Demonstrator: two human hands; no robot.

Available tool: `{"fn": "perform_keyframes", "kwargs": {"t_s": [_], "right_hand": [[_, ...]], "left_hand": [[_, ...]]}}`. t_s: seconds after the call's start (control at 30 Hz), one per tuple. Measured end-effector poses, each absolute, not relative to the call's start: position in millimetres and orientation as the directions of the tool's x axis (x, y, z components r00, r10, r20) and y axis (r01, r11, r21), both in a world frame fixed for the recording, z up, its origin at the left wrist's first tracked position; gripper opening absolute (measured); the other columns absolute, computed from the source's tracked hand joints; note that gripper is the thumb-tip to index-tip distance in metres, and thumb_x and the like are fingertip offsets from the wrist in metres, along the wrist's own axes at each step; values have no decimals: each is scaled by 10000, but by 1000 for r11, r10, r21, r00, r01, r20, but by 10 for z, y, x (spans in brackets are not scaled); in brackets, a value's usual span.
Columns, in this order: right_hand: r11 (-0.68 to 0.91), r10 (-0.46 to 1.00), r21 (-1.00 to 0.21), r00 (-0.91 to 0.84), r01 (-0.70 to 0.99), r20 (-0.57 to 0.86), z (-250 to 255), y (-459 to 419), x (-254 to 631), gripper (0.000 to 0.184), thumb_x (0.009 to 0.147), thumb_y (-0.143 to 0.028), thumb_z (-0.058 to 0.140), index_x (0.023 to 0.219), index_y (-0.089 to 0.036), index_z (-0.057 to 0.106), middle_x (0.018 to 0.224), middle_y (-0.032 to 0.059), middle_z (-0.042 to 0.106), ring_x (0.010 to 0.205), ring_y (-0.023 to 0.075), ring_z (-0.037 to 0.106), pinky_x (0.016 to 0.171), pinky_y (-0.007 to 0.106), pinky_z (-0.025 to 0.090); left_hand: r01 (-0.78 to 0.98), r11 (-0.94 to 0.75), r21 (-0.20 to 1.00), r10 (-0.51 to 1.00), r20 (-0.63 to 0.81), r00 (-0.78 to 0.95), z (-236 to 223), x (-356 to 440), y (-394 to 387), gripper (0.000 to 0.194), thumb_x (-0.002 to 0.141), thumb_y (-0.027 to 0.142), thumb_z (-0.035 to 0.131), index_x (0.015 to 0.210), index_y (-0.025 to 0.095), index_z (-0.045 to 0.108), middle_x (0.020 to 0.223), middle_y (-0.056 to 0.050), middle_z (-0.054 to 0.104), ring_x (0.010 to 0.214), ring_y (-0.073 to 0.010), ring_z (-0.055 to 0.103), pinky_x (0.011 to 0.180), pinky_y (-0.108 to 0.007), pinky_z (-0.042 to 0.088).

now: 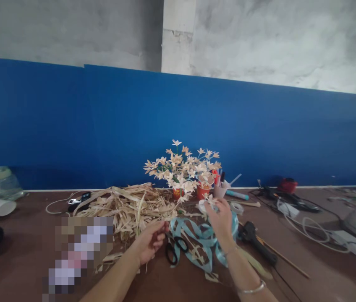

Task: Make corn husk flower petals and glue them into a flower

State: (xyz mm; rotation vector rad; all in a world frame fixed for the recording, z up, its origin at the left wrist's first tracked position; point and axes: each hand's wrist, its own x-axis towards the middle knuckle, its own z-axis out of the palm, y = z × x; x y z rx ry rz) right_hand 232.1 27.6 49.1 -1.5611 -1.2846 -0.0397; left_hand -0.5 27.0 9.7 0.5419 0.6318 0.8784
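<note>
My left hand is closed in a pinch just left of the black-handled scissors; whatever its fingers hold is too small to make out. My right hand reaches over the light-blue ribbon, its fingers curled in. Pale petals and something white show at its fingertips, but I cannot make out what it grips. Behind both hands, pale handmade flowers stand in a red pot and an orange-red cup. Dried husk strips lie heaped beyond my left hand.
A black glue gun and a thin stick lie to the right. Nearby are a tape roll, a white cup with pens and tangled cables. At far left stands a glass jar. A blue panel borders the table.
</note>
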Motion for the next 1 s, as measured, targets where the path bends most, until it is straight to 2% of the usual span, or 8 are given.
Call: {"fn": "perform_keyframes", "kwargs": {"t_s": [0.1, 0.23, 0.47, 0.87, 1.0], "right_hand": [[-69, 723, -568, 433, 820, 539, 412, 387, 2596, 225, 740, -341, 538, 700, -158, 663, 918, 110, 589, 898, 256, 499, 814, 340, 369], [-200, 748, -451, 433, 870, 503, 308, 417, 2679, 269, 769, -347, 525, 791, -144, 700, 1014, 133, 574, 954, 287, 463, 791, 361, 351], [-236, 781, -375, 405, 896, 475, 240, 455, 2671, 230, 779, -293, 526, 801, -148, 703, 1043, 134, 565, 973, 295, 448, 766, 377, 357], [-271, 772, -393, 442, 879, 456, 154, 528, 2718, 235, 760, -322, 541, 835, -167, 701, 1076, 111, 570, 976, 267, 484, 778, 344, 376], [-345, 817, -305, 444, 887, 368, 243, 459, 2714, 272, 753, -313, 537, 925, -159, 681, 1080, 129, 576, 1003, 285, 492, 793, 358, 370]], "left_hand": [[-521, 528, 671, 826, -264, 498, 96, 2, 269, 160, 733, 234, 660, 769, 89, 601, 647, -12, 544, 397, 10, 335, 325, -89, 160], [-517, 525, 676, 826, -258, 502, 104, 7, 262, 164, 719, 230, 674, 765, 90, 602, 645, -8, 543, 394, 14, 330, 328, -88, 157], [-516, 521, 680, 830, -263, 491, 88, 1, 266, 153, 728, 221, 659, 779, 89, 602, 639, -12, 548, 397, 8, 351, 327, -91, 159], [-516, 520, 681, 835, -279, 474, 93, -3, 263, 109, 764, 183, 608, 785, 76, 611, 643, -19, 544, 395, 8, 351, 321, -87, 166], [-547, 507, 666, 845, -256, 470, 102, -13, 274, 82, 779, 149, 580, 797, 75, 611, 646, -17, 536, 392, 10, 338, 319, -87, 168]]}}
